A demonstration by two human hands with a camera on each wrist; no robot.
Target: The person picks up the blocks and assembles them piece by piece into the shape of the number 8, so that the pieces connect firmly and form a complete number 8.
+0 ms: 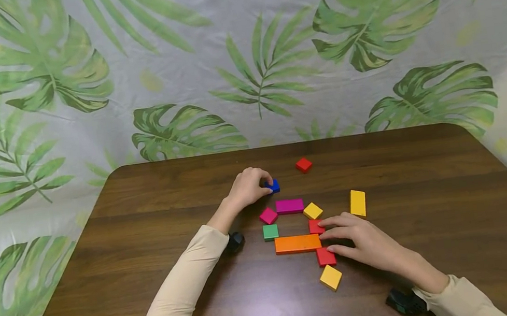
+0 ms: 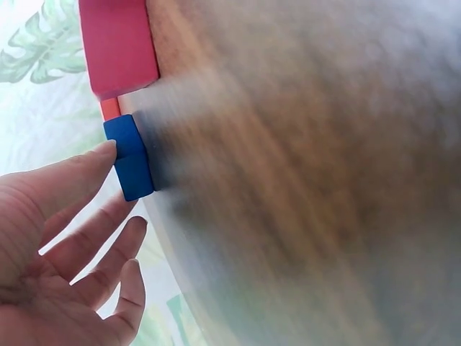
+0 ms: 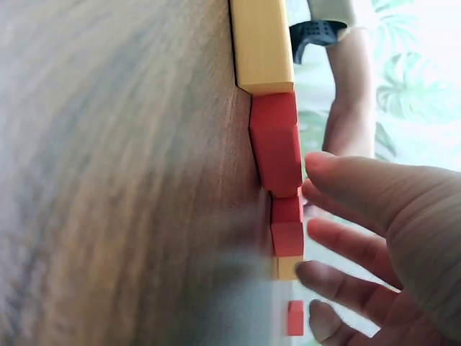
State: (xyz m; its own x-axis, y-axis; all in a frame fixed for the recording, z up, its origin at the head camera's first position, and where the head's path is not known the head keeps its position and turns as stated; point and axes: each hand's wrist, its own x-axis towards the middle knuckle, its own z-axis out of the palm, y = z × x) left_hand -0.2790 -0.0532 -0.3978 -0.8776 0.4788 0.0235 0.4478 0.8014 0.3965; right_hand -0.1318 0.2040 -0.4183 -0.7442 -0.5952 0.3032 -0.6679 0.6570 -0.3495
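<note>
At the far side of the cluster, my left hand [image 1: 248,186] pinches a small blue block [image 1: 275,185] between thumb and index finger. The left wrist view shows the thumb tip on the side of the blue block [image 2: 130,157], its other fingers loosely spread. My right hand [image 1: 363,239] reaches in from the right, fingers relaxed and apart, holding nothing. Its fingertips overlap the edges of a red block [image 1: 315,226] and a nearer red block [image 1: 325,256]. Between them lies the right end of a long orange block [image 1: 297,244].
Around the hands lie a green block [image 1: 270,232], a pink block [image 1: 268,215], a purple block [image 1: 289,206], and yellow blocks [image 1: 313,210] [image 1: 331,277]. A yellow rectangular block [image 1: 358,203] sits to the right. Another red block [image 1: 303,165] lies near the far edge of the brown table [image 1: 144,191].
</note>
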